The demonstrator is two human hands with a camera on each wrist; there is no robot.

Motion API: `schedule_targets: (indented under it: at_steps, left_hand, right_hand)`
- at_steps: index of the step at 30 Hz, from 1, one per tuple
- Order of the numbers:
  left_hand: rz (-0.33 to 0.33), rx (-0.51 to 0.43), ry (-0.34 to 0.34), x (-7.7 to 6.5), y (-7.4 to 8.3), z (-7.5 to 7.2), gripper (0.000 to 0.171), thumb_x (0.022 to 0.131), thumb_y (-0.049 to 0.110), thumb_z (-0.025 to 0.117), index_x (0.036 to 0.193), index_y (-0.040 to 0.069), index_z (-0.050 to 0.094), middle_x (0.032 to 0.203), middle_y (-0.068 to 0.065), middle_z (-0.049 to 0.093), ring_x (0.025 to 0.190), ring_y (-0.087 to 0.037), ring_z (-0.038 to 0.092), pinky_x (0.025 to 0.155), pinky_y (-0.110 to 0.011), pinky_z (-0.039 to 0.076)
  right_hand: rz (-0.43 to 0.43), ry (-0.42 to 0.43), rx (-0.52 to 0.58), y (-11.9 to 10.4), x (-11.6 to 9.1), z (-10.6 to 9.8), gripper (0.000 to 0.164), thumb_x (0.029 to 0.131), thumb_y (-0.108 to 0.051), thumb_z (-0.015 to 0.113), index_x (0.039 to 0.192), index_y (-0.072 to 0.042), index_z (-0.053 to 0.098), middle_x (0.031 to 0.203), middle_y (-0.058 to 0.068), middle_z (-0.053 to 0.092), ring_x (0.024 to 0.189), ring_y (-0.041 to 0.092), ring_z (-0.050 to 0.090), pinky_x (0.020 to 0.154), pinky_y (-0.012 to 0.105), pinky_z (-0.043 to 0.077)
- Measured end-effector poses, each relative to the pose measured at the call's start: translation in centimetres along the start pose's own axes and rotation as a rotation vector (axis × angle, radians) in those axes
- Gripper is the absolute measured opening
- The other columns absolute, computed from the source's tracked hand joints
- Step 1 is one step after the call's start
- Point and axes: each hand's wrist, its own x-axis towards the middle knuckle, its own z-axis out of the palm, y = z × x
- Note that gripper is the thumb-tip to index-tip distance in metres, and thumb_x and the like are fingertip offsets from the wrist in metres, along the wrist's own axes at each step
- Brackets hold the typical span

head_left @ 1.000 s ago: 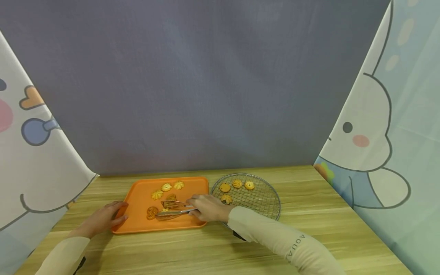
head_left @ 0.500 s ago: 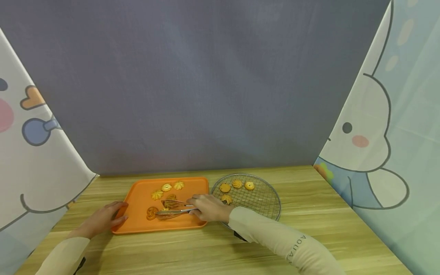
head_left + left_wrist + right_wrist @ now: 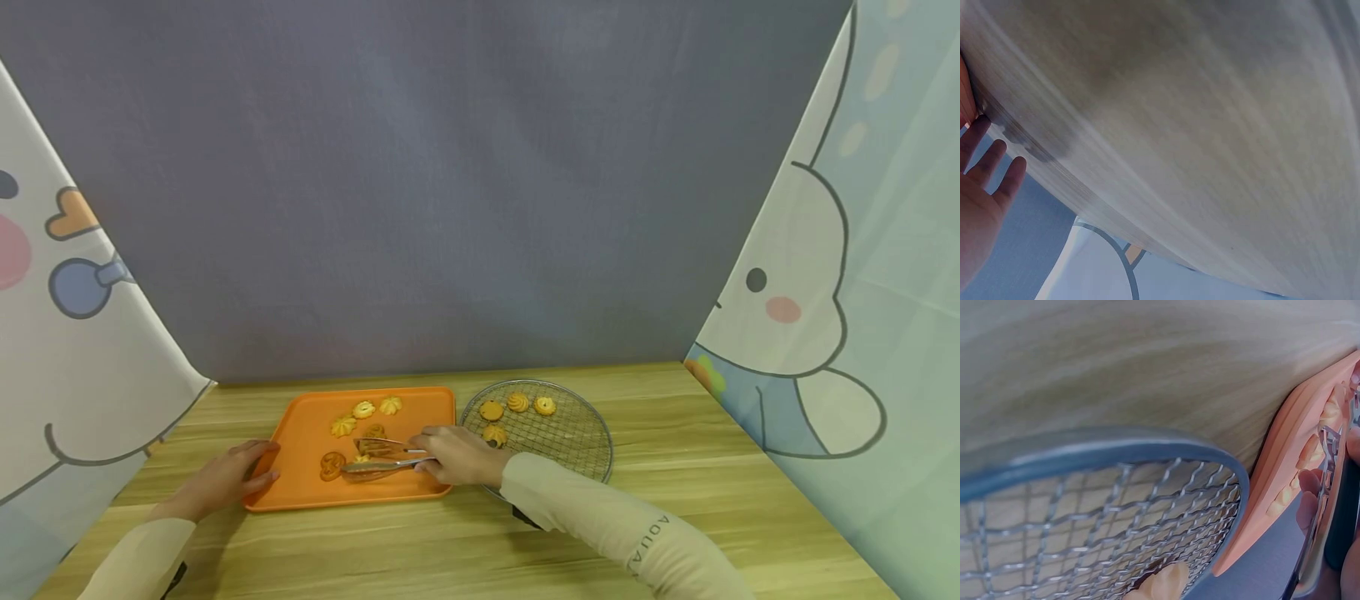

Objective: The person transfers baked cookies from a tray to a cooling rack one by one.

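My right hand grips metal tongs over the right part of an orange tray. The tongs' two arms are spread apart, around a brown cookie and a pale cookie that they partly cover. Left of the tips lies a pretzel-shaped cookie. Farther back on the tray are a star-shaped cookie and two more pale ones. My left hand rests at the tray's left edge; its fingers look extended in the left wrist view. In the right wrist view the tongs show a dark grip.
Right beside the tray stands a round wire rack with a metal rim. Several cookies lie on its left and back part, one a swirl cookie. My right forearm crosses its front edge. The wooden table ends at a grey curtain.
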Motion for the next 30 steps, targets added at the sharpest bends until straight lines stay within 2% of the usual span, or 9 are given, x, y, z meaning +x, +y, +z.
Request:
schedule_targets:
  at_steps: [7, 19, 24, 30]
  left_hand:
    - [-0.017, 0.000, -0.009, -0.1, 0.2, -0.1, 0.043, 0.079, 0.025, 0.070, 0.112, -0.001, 0.060, 0.112, -0.023, 0.059, 0.099, -0.044, 0.056, 0.080, -0.057, 0.046]
    - [-0.010, -0.016, -0.009, -0.1, 0.0, 0.0, 0.043, 0.079, 0.024, 0.070, 0.112, -0.002, 0.060, 0.112, -0.024, 0.059, 0.100, -0.045, 0.056, 0.082, -0.057, 0.045]
    - [-0.027, -0.024, -0.037, 0.0, 0.0, -0.1, 0.045, 0.081, 0.027, 0.068, 0.113, -0.002, 0.059, 0.113, -0.025, 0.058, 0.101, -0.045, 0.055, 0.082, -0.058, 0.045]
    - [-0.022, -0.027, -0.037, 0.0, 0.0, 0.0, 0.044, 0.080, 0.027, 0.069, 0.113, -0.002, 0.060, 0.113, -0.024, 0.059, 0.102, -0.044, 0.055, 0.082, -0.057, 0.046]
  right_hand:
    - [-0.006, 0.009, -0.001, 0.1, -0.1, 0.1, 0.034, 0.092, -0.030, 0.054, 0.120, -0.012, 0.058, 0.099, 0.000, 0.064, 0.070, 0.000, 0.057, 0.059, 0.009, 0.045]
    - [-0.026, 0.044, 0.040, 0.5, -0.3, -0.3, 0.032, 0.091, -0.024, 0.056, 0.119, -0.010, 0.059, 0.104, 0.002, 0.065, 0.072, 0.003, 0.059, 0.053, 0.007, 0.040]
    - [-0.017, 0.043, 0.031, 1.0, -0.7, -0.9, 0.030, 0.092, -0.021, 0.056, 0.120, -0.010, 0.059, 0.106, 0.001, 0.064, 0.077, 0.003, 0.061, 0.054, 0.007, 0.039]
    - [0.009, 0.030, 0.037, 1.9, -1.6, -1.4, 0.032, 0.091, -0.021, 0.057, 0.121, -0.011, 0.058, 0.110, 0.002, 0.063, 0.074, 0.002, 0.059, 0.055, 0.008, 0.040]
